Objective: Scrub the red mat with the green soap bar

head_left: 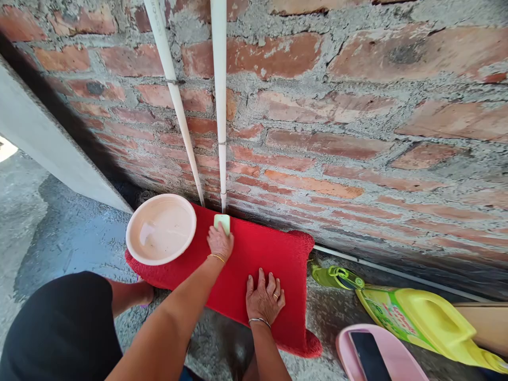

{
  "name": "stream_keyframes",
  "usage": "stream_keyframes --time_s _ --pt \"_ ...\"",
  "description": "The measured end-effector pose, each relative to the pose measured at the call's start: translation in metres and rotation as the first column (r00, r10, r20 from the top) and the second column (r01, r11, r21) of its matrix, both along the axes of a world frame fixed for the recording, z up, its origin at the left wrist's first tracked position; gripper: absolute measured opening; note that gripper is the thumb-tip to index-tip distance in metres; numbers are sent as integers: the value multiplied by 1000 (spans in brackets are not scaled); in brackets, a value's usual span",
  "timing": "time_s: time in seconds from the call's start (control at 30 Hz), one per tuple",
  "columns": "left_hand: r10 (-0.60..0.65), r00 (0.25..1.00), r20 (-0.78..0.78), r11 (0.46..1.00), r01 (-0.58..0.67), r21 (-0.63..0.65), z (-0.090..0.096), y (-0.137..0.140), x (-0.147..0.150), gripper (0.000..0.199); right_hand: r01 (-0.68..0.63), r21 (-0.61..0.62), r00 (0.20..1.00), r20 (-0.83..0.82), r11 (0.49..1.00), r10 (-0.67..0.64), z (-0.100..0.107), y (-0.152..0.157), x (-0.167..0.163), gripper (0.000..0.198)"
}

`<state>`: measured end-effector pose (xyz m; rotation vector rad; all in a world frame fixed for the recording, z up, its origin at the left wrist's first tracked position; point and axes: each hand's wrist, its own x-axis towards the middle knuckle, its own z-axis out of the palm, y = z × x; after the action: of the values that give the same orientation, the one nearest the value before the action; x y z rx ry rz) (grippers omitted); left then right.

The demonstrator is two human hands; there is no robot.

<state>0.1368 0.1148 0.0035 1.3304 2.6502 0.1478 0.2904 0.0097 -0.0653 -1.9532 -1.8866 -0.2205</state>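
Observation:
A red cloth with a fluffy edge [278,243] lies spread over a low, bench-like support that is mostly hidden. Near its back edge, my left hand [220,242] grips a pale green rounded block [222,222] that looks like a bar of soap, pressed against the cloth. My right hand [263,300] rests palm down on the cloth's right half, fingers apart, holding nothing. To the left of my left hand stands a pale pink basin [135,225] with some water in it, sitting partly over the cloth's left end.
On the right lie a yellow detergent jug [428,317] and a green bottle-like item [335,276]. A pink tub [345,344] carries a dark phone-like slab [371,355]. White pipes [220,106] run down the brick wall [357,106] behind. A pale panel [51,127] leans at the left.

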Motion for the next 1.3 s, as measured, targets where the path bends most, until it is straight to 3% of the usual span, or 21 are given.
stream_keyframes --time_s 0.1,0.17,0.37,0.43,0.5,0.6,0.67,0.73,0.83,0.97,1.07,1.23,1.3 --pt "-220 974 49 975 221 -4 -8 -4 43 62 3 3 1000 2 1000 -3 -2 0 0 41" --pt "-292 953 76 956 292 8 -6 -2 55 61 7 15 1000 5 1000 -7 -2 1 0 42" --pt "-97 993 68 995 97 -7 6 10 34 59 -7 46 999 35 999 6 3 1 0 42" --pt "-111 993 48 994 112 -17 3 6 41 60 -1 30 1000 29 1000 1 2 1 0 42" --pt "-230 972 52 972 232 -26 -3 -3 58 63 2 19 1000 23 1000 -2 0 1 1 42" --pt "-468 877 109 881 473 -25 -12 -19 79 66 -9 36 1000 20 999 8 -3 1 2 44" --pt "-518 849 103 854 521 -6 -13 -25 75 66 -7 41 1000 10 999 7 -4 1 2 44" --pt "-439 897 55 898 439 9 -10 -26 51 62 3 46 1000 6 999 -3 -2 1 1 42" --pt "-185 983 -11 982 185 33 -1 -23 -4 56 -2 82 1000 30 997 -1 1 1 -1 40" --pt "28 998 -58 999 -25 40 5 -22 -53 55 5 99 999 49 995 -10 5 2 -2 41" --pt "61 996 -62 998 -60 28 0 -26 -47 57 -5 103 999 54 995 -1 6 2 -2 42" --pt "-65 998 17 996 64 66 -10 -31 -22 54 -6 72 1000 25 997 5 3 1 -1 42" --pt "-16 1000 18 996 14 90 -11 -31 -24 53 -1 39 1000 9 999 1 2 0 -1 41"
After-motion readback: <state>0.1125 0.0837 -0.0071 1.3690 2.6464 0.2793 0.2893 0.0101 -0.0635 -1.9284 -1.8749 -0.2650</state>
